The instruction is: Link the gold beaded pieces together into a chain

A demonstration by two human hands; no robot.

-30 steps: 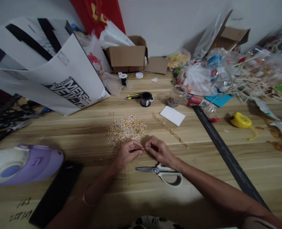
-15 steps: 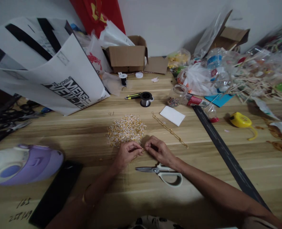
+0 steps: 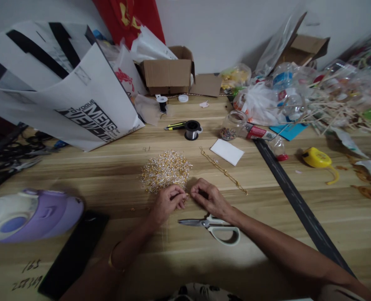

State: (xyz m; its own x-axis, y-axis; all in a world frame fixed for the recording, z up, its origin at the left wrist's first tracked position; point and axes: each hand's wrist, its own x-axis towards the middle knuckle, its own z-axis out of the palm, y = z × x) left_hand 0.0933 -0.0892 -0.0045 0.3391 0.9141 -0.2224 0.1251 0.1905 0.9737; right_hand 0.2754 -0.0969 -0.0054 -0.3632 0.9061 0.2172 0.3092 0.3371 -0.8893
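Beadwork mid-run on wooden bench, lots of loose bits to go

Stage looks partway, judging by the lie of things. One slim gold-coloured chain with small beads (image 3: 224, 170) is already linked and lies stretched out, slightly right of centre. Large heap of tiny clear and gold-coloured beaded pieces (image 3: 165, 169) sits loose just beyond the hands, so plenty seems left. No exact count possible.

Left hand (image 3: 169, 202) closed, thumb and forefinger pinching a small gold-coloured piece (image 3: 188, 195) in front of the heap. Right hand (image 3: 210, 197) curled, fingertips drawn together just beside that piece; can't tell if they grip anything. White-handled metal scissors (image 3: 206, 223) lie just below the hands, unused.

Surface: light-brown wood-grain bench (image 3: 257, 188), dark strip (image 3: 285, 192) running across on the right. Black spool of silver wire (image 3: 191, 130), folded white rectangular paper (image 3: 227, 152), clear jar of multicoloured beads (image 3: 232, 125) behind; yellow tape measure (image 3: 317, 159) far right. Black flat slab (image 3: 74, 253) and purple-and-white rounded plastic object (image 3: 47, 215) at left.

Room: white paper bag with black lettering (image 3: 91, 100), open brown cardboard box (image 3: 166, 75), red bag (image 3: 144, 21), all near the plain pale wall (image 3: 210, 37). Dim light. Clear plastic bottles (image 3: 282, 79) pile up back right.
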